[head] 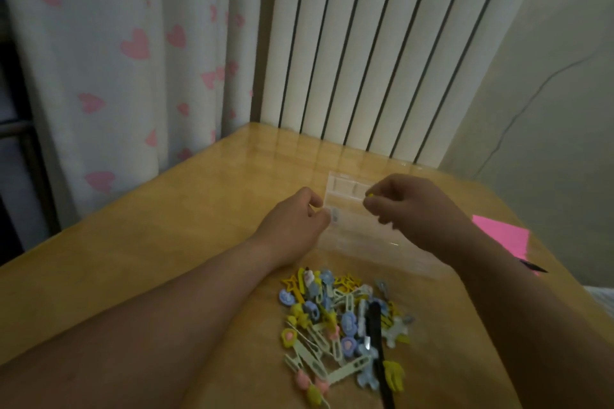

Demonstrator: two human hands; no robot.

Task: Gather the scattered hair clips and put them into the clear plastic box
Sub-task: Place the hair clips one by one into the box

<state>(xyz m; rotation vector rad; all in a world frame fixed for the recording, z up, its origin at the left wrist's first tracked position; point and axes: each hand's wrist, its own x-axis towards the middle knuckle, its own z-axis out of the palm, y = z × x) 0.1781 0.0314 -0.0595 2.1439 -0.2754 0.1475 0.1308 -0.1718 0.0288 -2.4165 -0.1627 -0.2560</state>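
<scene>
The table is glossy yellow wood with a rounded far corner that nearly meets the ribbed white radiator and the heart-print curtain. Bare tabletop lies left of the arms and between the box and the far edge.

The box is thin, clear, flat plastic, hard to make out, lying mid-table. The left hand pinches its left edge with curled fingers. The right hand hangs over the box's far right part, its fingertips closed narrowly on a small yellow clip.

The clips lie heaped just on the near side of the box, between the forearms: small blue, yellow, pale green and pink plastic pieces, some star-shaped, some round, some long. A black strip crosses the heap.

A pink sheet lies at the right edge, a dark pen beside it.
</scene>
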